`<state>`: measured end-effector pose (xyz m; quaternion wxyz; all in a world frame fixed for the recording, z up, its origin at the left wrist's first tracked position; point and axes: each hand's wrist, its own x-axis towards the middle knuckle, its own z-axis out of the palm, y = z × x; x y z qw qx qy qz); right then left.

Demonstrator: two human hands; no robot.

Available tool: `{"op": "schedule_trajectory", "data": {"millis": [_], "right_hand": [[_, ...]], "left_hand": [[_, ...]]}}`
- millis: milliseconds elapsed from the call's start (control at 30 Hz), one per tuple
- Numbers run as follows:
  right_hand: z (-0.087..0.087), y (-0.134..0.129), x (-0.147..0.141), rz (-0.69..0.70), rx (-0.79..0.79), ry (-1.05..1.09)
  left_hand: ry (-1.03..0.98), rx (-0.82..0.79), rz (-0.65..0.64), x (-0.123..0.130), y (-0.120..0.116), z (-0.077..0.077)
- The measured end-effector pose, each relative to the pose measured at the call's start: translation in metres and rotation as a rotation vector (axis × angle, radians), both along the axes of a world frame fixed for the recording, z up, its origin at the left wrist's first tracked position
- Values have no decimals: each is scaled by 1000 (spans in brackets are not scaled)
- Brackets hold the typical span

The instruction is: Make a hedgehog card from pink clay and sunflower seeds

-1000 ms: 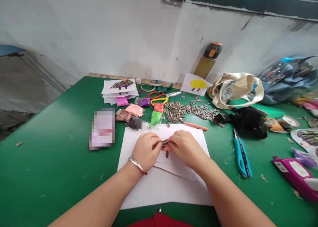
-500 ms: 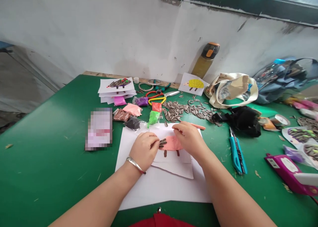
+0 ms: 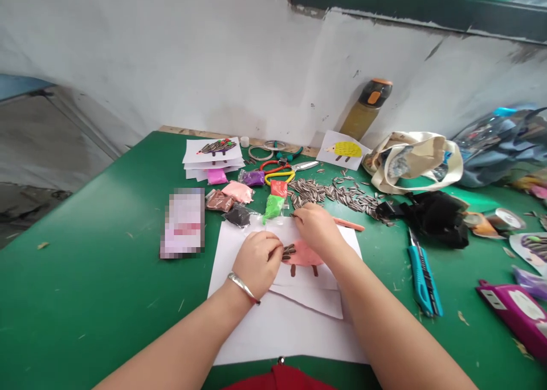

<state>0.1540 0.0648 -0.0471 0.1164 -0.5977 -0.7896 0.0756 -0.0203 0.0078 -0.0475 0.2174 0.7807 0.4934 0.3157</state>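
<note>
The left hand [image 3: 258, 262] bends over the left end of the pink shape [image 3: 306, 255], its grip drawn in so that thumb and forefinger come together beside a small cluster of seeds [image 3: 289, 252] lying there. The right hand [image 3: 318, 228] reaches past the shape to the near edge of the seed pile [image 3: 307, 192], fingers curled down and tips close together. With the tips this small and partly hidden, I cannot tell whether either grip has hold of a seed.

The pink shape lies flat between the hands, on a card [image 3: 284, 282] with two brown legs [image 3: 293, 270] below it; most of its visible surface is bare. Under the card is a large white sheet [image 3: 252, 336] on the green desk [image 3: 106, 253].

I judge the step in hand to be fetching a seed from the pile, with the covering barely begun. The next move calls for a light pinch on a single seed, then careful placement against the cluster without shifting the card.

Farther out, coloured packets [image 3: 238, 214] sit left of the pile, scissors [image 3: 306, 165] behind, and a teal knife [image 3: 423, 282] well to the right. A seed-covered figure [image 3: 217, 146] tops a paper stack at the back.
</note>
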Motion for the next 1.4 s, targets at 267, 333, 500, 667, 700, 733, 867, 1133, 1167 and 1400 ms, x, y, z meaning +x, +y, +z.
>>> {"op": "schedule_trajectory", "data": {"millis": [267, 333, 500, 667, 700, 733, 867, 1133, 1167, 1400], "right_hand": [[15, -20, -1, -33, 61, 108], [26, -33, 3, -40, 10, 198], [39, -66, 10, -125, -151, 503], [33, -79, 11, -85, -249, 593], [33, -79, 11, -84, -267, 591], [33, -79, 11, -95, -284, 591], [33, -78, 9, -83, -365, 632], [27, -79, 4, 14, -346, 610], [27, -79, 4, 11, -340, 602], [25, -79, 2, 9, -318, 555]], "left_hand": [[6, -18, -11, 1, 0, 1], [5, -8, -20, 1, 0, 2], [15, -6, -46, 0, 0, 5], [32, -7, -30, 0, 1, 5], [33, -7, -26, 0, 1, 5], [36, -9, -25, 0, 1, 5], [45, -19, -27, -1, 1, 4], [40, 6, -35, -1, 1, 4], [41, 7, -34, -1, 1, 4], [42, 15, -41, -1, 1, 4]]}}
